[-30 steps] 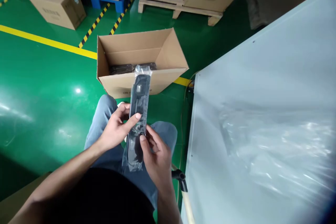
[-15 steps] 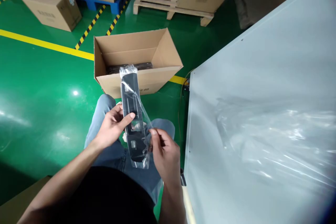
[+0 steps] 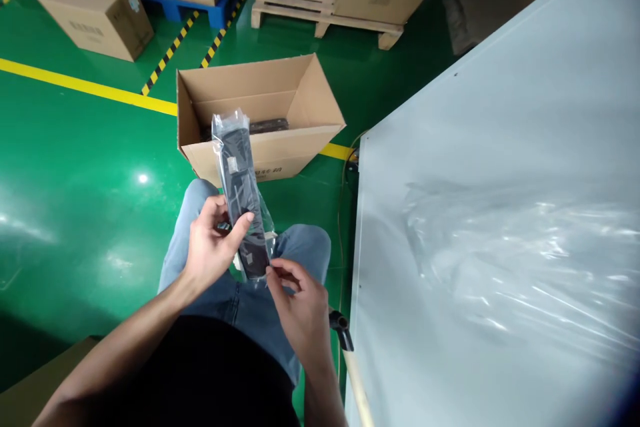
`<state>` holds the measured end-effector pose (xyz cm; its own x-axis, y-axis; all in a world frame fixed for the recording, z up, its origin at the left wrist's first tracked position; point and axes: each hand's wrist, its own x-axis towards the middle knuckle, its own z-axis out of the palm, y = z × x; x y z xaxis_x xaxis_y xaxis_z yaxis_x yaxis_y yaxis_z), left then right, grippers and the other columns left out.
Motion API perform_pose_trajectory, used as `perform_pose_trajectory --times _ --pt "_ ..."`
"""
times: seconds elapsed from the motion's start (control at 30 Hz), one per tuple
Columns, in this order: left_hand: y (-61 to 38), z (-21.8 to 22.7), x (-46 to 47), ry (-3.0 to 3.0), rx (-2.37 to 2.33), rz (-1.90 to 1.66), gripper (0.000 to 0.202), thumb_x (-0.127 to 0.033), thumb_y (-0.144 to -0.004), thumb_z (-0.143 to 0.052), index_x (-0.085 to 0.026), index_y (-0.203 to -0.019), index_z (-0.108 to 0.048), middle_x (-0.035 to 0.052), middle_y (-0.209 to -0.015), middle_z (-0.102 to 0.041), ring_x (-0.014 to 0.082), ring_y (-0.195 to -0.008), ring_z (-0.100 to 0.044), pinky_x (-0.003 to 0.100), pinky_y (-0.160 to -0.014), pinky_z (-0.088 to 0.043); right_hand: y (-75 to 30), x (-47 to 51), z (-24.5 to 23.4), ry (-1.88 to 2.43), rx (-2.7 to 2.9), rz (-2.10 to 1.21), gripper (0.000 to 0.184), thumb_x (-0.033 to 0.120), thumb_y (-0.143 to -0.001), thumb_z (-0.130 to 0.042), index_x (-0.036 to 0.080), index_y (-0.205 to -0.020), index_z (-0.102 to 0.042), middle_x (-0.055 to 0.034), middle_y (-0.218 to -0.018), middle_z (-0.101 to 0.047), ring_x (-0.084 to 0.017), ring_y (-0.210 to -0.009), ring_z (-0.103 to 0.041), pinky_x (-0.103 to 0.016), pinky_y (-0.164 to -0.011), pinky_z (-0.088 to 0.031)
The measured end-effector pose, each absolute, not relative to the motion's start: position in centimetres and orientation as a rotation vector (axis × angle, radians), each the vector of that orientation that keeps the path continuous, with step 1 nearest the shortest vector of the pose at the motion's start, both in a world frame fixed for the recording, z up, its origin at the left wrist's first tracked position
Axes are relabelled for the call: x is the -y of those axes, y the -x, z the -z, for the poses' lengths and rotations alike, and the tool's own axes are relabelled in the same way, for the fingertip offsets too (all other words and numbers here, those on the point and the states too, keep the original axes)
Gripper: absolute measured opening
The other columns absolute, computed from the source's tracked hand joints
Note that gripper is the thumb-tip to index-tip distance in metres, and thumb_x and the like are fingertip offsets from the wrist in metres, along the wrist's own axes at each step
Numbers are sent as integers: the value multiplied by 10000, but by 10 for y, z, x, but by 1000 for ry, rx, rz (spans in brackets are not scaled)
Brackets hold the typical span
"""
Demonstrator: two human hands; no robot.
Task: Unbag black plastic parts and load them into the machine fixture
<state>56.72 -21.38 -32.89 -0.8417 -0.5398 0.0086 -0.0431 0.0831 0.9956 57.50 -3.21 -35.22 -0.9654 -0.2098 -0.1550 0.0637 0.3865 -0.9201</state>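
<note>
Bagged black part (image 3: pixel 240 193) has flipped in the last half second: slotted face gone, plain side with a small white label up, top end leaning left in front of the open carton's (image 3: pixel 300 90) near wall, more like it lying inside. Left hand (image 3: pixel 213 250) is wrapped round its middle, thumb across the front; right hand (image 3: pixel 297 303) has slid down to pinch the bag's loose bottom end. Open green floor (image 3: pixel 90 147) lies left, while the white table (image 3: pixel 500 147) edge crowds the right.
</note>
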Motion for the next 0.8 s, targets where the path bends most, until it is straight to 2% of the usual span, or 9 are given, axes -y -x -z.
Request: perform_pose_trajectory --times 0.17,0.33,0.5,0.6,0.7,0.8 --pt "-567 328 215 -553 2018 1821 251 -341 -899 -793 -223 -1053 -633 23 -955 -797 154 -808 -736 242 -694 -556 -572 31 355 38 -2357 1704 182 370 -915 -707 218 -1006 -753 -47 -858 -775 -199 -764 -752 -302 -746 -625" --pt "-570 326 218 -574 2054 1797 270 -351 -881 -809 -217 -1062 -659 28 -960 -802 153 -785 -732 236 -666 -547 -567 29 365 44 -2497 1717 160 315 -920 -644 214 -1000 -739 -58 -870 -772 -202 -782 -740 -326 -769 -631" --pt "-571 326 224 -626 2021 1831 304 -418 -891 -801 -217 -1070 -660 35 -958 -800 165 -812 -736 244 -675 -556 -563 23 364 17 -2540 1772 221 394 -932 -684 203 -1040 -712 -81 -905 -781 -218 -804 -753 -342 -759 -643" --pt "-572 327 221 -639 2005 1818 314 -430 -882 -806 -222 -1060 -651 41 -988 -797 175 -841 -742 246 -679 -564 -566 30 358 165 -2525 1687 203 412 -942 -711 216 -999 -716 -61 -842 -780 -209 -745 -748 -326 -730 -629" --pt "-573 328 215 -639 2016 1808 322 -427 -880 -805 -220 -1071 -651 51 -999 -799 183 -845 -748 240 -647 -554 -571 40 360 313 -2623 1574 182 370 -997 -640 223 -917 -713 -52 -800 -771 -191 -697 -731 -313 -724 -610" --pt "-575 330 212 -649 2057 1804 325 -415 -875 -812 -220 -1076 -647 45 -971 -802 179 -812 -747 235 -626 -544 -573 43 370 385 -2762 1480 199 329 -1029 -573 218 -920 -697 -56 -809 -755 -190 -720 -730 -300 -717 -586"
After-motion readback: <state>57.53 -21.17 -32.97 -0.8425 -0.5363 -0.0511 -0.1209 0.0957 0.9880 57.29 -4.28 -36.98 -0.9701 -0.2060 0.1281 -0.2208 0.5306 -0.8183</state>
